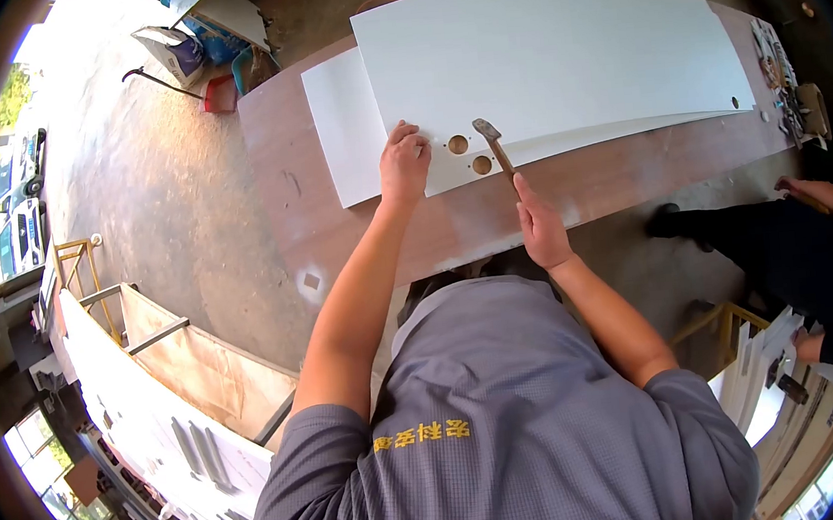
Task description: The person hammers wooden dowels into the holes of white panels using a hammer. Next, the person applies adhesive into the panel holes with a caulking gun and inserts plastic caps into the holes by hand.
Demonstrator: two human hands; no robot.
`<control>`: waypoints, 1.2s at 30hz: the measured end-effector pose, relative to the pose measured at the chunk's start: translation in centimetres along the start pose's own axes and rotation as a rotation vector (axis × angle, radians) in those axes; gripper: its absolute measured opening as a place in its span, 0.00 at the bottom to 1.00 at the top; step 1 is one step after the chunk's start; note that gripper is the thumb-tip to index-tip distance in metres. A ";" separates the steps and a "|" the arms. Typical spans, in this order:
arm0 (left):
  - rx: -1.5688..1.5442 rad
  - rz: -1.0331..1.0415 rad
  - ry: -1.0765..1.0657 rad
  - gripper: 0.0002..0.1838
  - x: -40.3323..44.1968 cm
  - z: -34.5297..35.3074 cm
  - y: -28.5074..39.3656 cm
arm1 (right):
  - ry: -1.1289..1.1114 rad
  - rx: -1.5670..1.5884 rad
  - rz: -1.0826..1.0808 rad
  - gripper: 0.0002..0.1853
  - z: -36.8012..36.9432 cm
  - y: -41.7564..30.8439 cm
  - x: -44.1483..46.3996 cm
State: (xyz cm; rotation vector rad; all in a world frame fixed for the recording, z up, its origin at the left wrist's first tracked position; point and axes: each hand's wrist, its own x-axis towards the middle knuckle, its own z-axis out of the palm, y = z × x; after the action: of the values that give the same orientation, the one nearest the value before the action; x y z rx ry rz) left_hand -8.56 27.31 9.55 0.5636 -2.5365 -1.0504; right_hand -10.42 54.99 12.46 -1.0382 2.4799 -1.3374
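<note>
My right hand (540,224) is wrapped round the handle of a hammer (496,144), whose head is raised near two round holes in a white panel (558,59). To the left, my left hand (405,162) has its fingers bent together at the panel's left edge; what they hold, if anything, is too small to tell. Under this panel lies a second white panel (341,133), showing at the left. Both panels rest on a brown worktable (282,192).
Several tools (778,70) lie at the table's right end. A person in dark clothes (791,237) is at the right. A white-sided frame (169,430) stands at lower left. A red dustpan (220,94) and bags (176,53) are on the floor at upper left.
</note>
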 end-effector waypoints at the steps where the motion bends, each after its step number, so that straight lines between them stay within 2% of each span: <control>1: -0.004 0.013 -0.005 0.03 -0.1 -0.1 0.2 | -0.003 0.001 0.002 0.33 0.2 0.4 0.0; 3: -0.009 0.026 -0.010 0.03 -0.3 -0.1 0.5 | -0.198 -0.078 0.215 0.32 0.5 0.7 0.5; 6: 0.034 0.006 -0.034 0.03 -0.3 0.1 0.7 | -0.072 0.010 0.178 0.31 -0.2 -0.8 0.6; 10: 0.052 -0.012 -0.063 0.04 -0.3 0.4 0.6 | -0.101 -0.103 0.153 0.31 0.7 0.8 0.5; 12: 0.066 -0.018 -0.081 0.04 -0.4 0.2 0.6 | -0.184 -0.048 0.307 0.30 0.3 -0.2 1.0; 16: 0.050 -0.024 -0.076 0.04 0.0 0.5 0.6 | -0.217 -0.129 0.239 0.31 1.1 -0.3 1.2; 18: 0.045 -0.021 -0.076 0.04 -0.1 0.6 0.5 | -0.157 -0.093 0.119 0.32 1.7 0.0 1.2; 28: 0.049 0.012 -0.039 0.03 -0.3 1.0 0.4 | -0.169 -0.017 0.143 0.32 2.1 -1.0 1.4; 30: 0.046 0.014 -0.033 0.03 -0.3 1.0 0.4 | -0.051 0.023 0.056 0.32 2.4 -1.0 1.1; 31: 0.051 0.017 -0.033 0.03 -0.3 0.9 0.6 | -0.051 0.023 0.058 0.32 2.3 -1.0 1.1; 33: 0.057 0.022 -0.032 0.02 -0.3 0.9 0.7 | -0.210 -0.051 0.189 0.32 2.1 -0.9 1.4; 36: 0.066 0.014 -0.042 0.02 -0.3 0.8 0.7 | -0.163 -0.042 0.152 0.32 1.9 -1.4 1.2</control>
State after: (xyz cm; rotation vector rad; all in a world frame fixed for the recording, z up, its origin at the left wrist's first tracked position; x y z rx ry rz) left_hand -8.79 28.36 9.51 0.5464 -2.6165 -0.9867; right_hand -9.85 52.47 12.63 -0.9075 2.4204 -1.1151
